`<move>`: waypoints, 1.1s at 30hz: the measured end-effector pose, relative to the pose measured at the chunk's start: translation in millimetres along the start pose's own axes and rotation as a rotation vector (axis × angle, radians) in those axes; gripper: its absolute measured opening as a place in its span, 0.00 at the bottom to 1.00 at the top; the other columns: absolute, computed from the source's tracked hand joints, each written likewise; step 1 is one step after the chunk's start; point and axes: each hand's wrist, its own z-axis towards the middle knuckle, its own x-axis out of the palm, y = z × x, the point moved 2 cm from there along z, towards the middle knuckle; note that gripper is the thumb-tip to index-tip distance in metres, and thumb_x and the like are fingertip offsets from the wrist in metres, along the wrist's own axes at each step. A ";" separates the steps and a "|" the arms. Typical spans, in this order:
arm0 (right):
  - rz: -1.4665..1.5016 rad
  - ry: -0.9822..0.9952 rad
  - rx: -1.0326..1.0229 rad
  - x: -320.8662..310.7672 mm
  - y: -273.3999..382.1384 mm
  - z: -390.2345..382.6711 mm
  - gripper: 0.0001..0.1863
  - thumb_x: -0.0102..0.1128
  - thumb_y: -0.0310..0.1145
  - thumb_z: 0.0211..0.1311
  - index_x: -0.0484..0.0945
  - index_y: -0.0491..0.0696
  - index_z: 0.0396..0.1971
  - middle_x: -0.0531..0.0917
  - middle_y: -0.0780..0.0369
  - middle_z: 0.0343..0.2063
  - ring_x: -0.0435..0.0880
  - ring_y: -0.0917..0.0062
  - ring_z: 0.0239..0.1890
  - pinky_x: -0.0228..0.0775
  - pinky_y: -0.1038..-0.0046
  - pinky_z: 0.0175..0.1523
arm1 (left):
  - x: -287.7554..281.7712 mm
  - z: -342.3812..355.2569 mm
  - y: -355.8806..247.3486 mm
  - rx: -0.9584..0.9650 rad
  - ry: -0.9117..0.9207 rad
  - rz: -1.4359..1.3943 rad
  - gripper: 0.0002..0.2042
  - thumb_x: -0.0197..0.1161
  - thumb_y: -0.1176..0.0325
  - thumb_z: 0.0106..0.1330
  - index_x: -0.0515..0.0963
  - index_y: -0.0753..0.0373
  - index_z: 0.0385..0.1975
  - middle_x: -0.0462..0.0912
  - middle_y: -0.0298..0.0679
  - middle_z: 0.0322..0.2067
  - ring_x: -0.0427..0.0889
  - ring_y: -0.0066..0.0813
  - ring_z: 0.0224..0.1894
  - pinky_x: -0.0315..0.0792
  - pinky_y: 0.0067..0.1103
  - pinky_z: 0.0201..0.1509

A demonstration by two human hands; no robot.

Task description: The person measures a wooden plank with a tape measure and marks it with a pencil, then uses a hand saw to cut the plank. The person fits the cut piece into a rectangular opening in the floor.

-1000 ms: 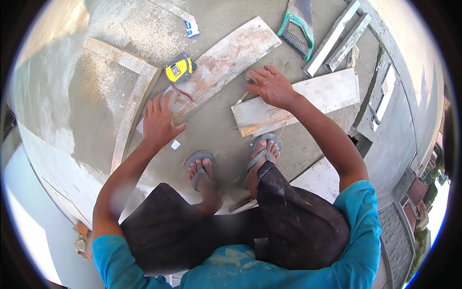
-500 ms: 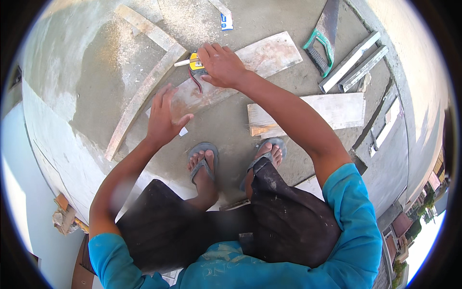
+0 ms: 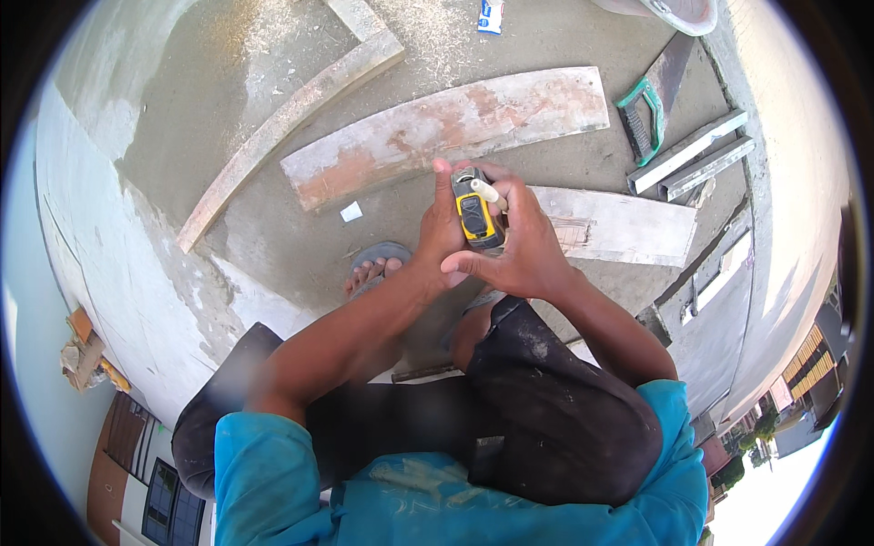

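My left hand [image 3: 442,218] and my right hand [image 3: 519,238] meet above the ground, gripping a yellow and black tape measure [image 3: 474,215] between them. A short pale stick [image 3: 487,195], like a pencil or marker, lies across the tape's top at my right hand's fingers. Beyond my hands lies a weathered board [image 3: 391,136] with reddish patches. A second whitish board [image 3: 637,223] is behind my right hand to the right. A small white scrap [image 3: 351,211] rests on the ground left of my hands.
An angled timber piece [image 3: 273,136] lies at the left among sawdust. A green-handled saw [image 3: 642,123], two metal channels [image 3: 687,155] and a white bucket [image 3: 687,14] are at the right. A small blue-white packet [image 3: 490,16] is at the top. My sandaled foot [image 3: 373,268] is below.
My right hand has lifted the tape measure off the board and drawn it back toward me. My left hand has moved rightward and now holds it too.
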 end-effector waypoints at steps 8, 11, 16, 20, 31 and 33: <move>-0.233 0.318 0.152 -25.8 -9.7 18.0 0.38 0.78 0.52 0.47 0.66 0.46 0.47 0.77 0.56 0.43 0.80 0.63 0.43 0.73 0.65 0.43 | -17.2 2.4 -24.9 0.148 0.079 0.714 0.28 0.54 0.40 0.71 0.74 0.60 0.56 0.80 0.38 0.46 0.80 0.22 0.48 0.76 0.26 0.49; -0.232 0.241 -0.062 -22.9 -1.5 26.3 0.34 0.78 0.43 0.47 0.66 0.47 0.47 0.77 0.58 0.42 0.80 0.60 0.40 0.73 0.63 0.43 | -20.9 -3.8 -50.5 0.118 0.043 0.926 0.19 0.59 0.58 0.71 0.76 0.65 0.54 0.82 0.37 0.46 0.81 0.22 0.48 0.75 0.23 0.49; -0.371 0.386 0.001 -24.9 -15.1 42.8 0.27 0.72 0.33 0.47 0.67 0.48 0.45 0.76 0.58 0.39 0.79 0.61 0.39 0.71 0.63 0.42 | -62.2 -8.9 -71.8 0.279 0.098 0.936 0.12 0.67 0.61 0.68 0.77 0.62 0.39 0.81 0.31 0.31 0.79 0.17 0.35 0.74 0.17 0.41; -0.651 0.132 0.026 -92.8 -65.2 61.9 0.26 0.71 0.30 0.46 0.70 0.49 0.46 0.77 0.57 0.42 0.79 0.58 0.46 0.72 0.59 0.48 | -139.1 -26.8 -142.1 0.567 -0.079 0.859 0.09 0.67 0.62 0.67 0.76 0.59 0.36 0.79 0.29 0.29 0.77 0.15 0.32 0.72 0.16 0.40; -0.905 -0.008 -0.012 -196.1 -167.9 99.9 0.29 0.68 0.22 0.45 0.71 0.47 0.52 0.77 0.53 0.44 0.77 0.58 0.48 0.71 0.62 0.54 | -173.5 -43.6 -166.4 0.762 -0.915 1.510 0.10 0.65 0.66 0.67 0.83 0.62 0.45 0.87 0.39 0.35 0.84 0.26 0.36 0.75 0.20 0.43; -0.886 0.067 -0.001 -183.0 -156.5 97.0 0.28 0.68 0.23 0.45 0.72 0.47 0.50 0.77 0.53 0.43 0.78 0.57 0.47 0.71 0.61 0.53 | -151.6 -33.4 -149.3 1.010 -0.704 1.623 0.13 0.65 0.65 0.67 0.80 0.61 0.49 0.85 0.42 0.41 0.84 0.32 0.42 0.76 0.24 0.47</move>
